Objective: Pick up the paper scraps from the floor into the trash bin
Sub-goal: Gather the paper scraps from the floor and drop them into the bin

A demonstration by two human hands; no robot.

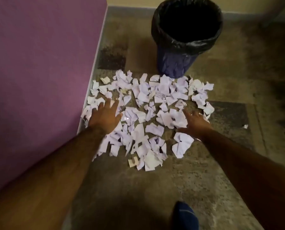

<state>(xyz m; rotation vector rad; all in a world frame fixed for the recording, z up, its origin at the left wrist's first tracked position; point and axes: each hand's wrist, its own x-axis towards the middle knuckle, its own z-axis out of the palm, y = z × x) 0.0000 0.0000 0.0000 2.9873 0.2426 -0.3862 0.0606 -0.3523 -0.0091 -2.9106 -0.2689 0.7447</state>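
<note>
A wide heap of torn white paper scraps [146, 113] covers the brown floor in the middle of the view. Just beyond the heap stands a blue trash bin [186, 32] lined with a black bag, its mouth open and dark inside. My left hand [105, 117] is spread flat, palm down, over the left edge of the scraps. My right hand [194, 122] reaches over the right side of the heap with its fingers apart. Neither hand holds any paper.
A purple wall [39, 72] runs along the left, its white base edge touching the scraps. One stray scrap [245, 126] lies apart on the floor at the right. A foot in a blue sock [185, 214] shows at the bottom.
</note>
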